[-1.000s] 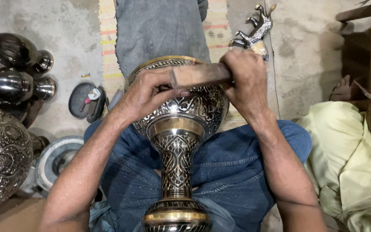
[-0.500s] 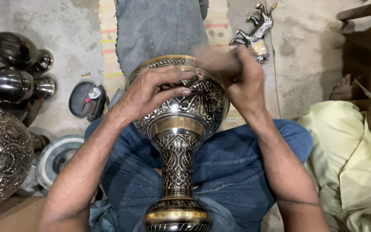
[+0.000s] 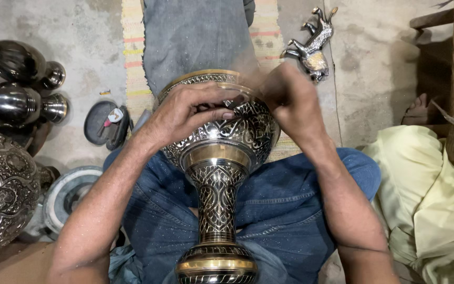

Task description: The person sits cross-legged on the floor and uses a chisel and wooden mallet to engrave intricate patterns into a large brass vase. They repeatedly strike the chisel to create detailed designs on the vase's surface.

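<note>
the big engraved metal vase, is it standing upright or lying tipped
Tipped: the engraved black-and-gold metal vase lies across the person's lap, foot toward the camera, rim pointing away, left hand resting on its bowl.

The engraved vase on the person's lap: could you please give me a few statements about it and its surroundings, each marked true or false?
1. The left hand rests on the bowl of the engraved vase. True.
2. The vase lies across the person's jeans-clad lap, its foot toward the camera. True.
3. The right hand is sharp and motionless. False: it is motion-blurred at the vase's rim.
4. A metal animal figurine lies on the floor beyond the vase. True.
5. The dark polished vessels stand on the right of the picture. False: they lie on the left.
</note>
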